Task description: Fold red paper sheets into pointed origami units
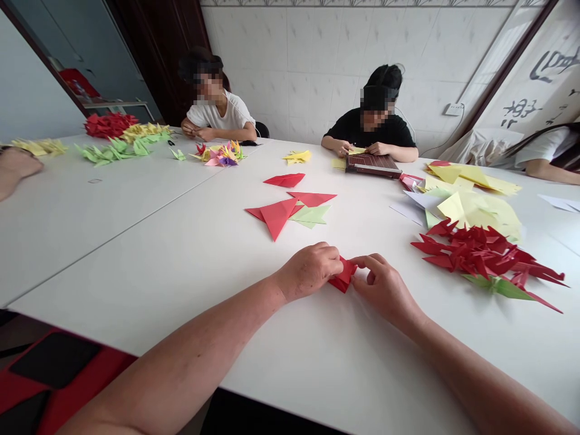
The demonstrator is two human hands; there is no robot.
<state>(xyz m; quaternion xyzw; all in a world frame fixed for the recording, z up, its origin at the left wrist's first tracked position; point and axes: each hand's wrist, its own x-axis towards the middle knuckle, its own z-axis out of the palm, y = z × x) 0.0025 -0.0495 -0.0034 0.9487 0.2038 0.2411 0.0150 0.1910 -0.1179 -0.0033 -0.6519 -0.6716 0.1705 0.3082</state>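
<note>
Between my hands, low over the white table [281, 338], is a small folded piece of red origami paper [343, 279]. The curled fingers of my left hand [310, 272] grip its left side. At its right edge, the thumb and forefinger of my right hand [385, 290] pinch the paper. Just beyond my hands lie red folded paper triangles [277, 217], partly covering a light green folded sheet [312, 214]. Another red folded piece [284, 180] lies a little farther off. To the right of my right hand is a heap of red paper cranes [480, 251] with a green crane [498, 287] at its near edge.
Yellow and pale sheets [484, 211] lie behind the red heap. Across the table, a person in black works at a brown paper trimmer [374, 164]. A person in white sits farther left, near multicoloured cranes [222, 154] and green cranes [111, 152]. Other people's arms show at both sides.
</note>
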